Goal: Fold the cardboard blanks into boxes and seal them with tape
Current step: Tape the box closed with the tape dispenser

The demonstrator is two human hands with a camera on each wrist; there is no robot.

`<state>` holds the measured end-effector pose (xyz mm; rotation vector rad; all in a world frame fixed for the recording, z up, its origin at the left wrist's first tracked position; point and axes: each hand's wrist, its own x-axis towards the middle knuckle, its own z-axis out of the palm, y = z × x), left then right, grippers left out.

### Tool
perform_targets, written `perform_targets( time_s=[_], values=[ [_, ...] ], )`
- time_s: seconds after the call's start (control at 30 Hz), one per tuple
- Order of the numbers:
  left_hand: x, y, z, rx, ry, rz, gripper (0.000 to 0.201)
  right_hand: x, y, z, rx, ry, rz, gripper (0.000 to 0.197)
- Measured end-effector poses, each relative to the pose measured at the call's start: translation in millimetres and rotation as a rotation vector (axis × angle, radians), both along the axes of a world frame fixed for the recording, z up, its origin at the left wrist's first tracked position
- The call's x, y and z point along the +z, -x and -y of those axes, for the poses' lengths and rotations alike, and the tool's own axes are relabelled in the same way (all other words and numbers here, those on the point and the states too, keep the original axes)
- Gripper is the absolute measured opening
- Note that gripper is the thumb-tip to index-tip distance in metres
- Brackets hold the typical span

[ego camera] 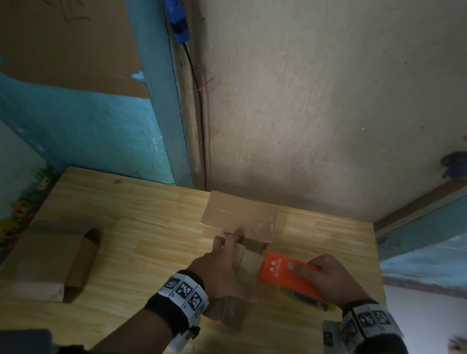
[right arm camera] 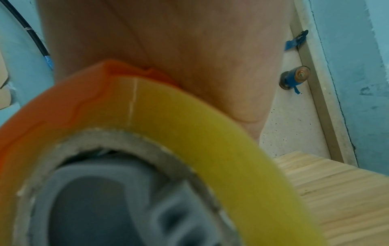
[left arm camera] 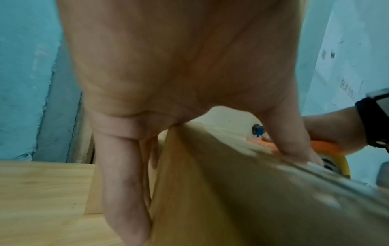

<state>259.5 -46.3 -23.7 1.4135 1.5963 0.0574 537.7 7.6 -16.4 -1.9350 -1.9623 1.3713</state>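
Wooden table (ego camera: 139, 224) bears boxes (ego camera: 238, 216), blanks (ego camera: 42, 260).

table (ego camera: 140, 215): light wood with a clear grain, smooth, a little shiny.
box (ego camera: 223, 215): brown cardboard, matt; a strip of clear shiny tape lies over its top.
folded box (ego camera: 51, 258): plain brown cardboard, dull and smooth.
tape dispenser (ego camera: 281, 271): bright orange plastic, smooth.
tape roll (right arm camera: 189, 126): glossy yellowish see-through tape wound on a rough grey paper core.
hub (right arm camera: 101, 204): grey plastic, smooth, inside the core.
wristbands (ego camera: 171, 303): black cloth, soft-looking, with white printed paper-like tags.
wall (ego camera: 337, 101): pale, rough and speckled, matt.
painted wall (ego camera: 92, 131): blue-green paint, bumpy and chipped.
cardboard sheet (ego camera: 55, 19): brown, matt, with torn edges.
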Motion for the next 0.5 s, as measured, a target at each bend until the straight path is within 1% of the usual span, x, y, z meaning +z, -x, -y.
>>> perform_targets(
  time_s=[0.13, 0.23, 0.37, 0.5],
  values=[
    [1.8, -0.8, -2.8, -0.023, 0.037, -0.061, 0.132, -7.4, -1.8, 1.4, -0.033, 0.009, 0.005, 0.060],
    [5.8, -0.8, -3.9, -0.051, 0.039, -0.117, 0.130, -13.0, -2.4, 1.6, -0.035, 0.028, 0.019, 0.063],
    [8.6, -2.4, -4.1, -0.053, 0.043, -0.143, 0.132, -13.9, -3.5, 4.0, -0.063, 0.068, 0.080, 0.067],
    [10.2, -5.0, -2.3, -0.057, 0.027, -0.154, 0.124, -6.5, 5.4, 5.0, -0.017, 0.077, 0.138, 0.064]
  ],
)
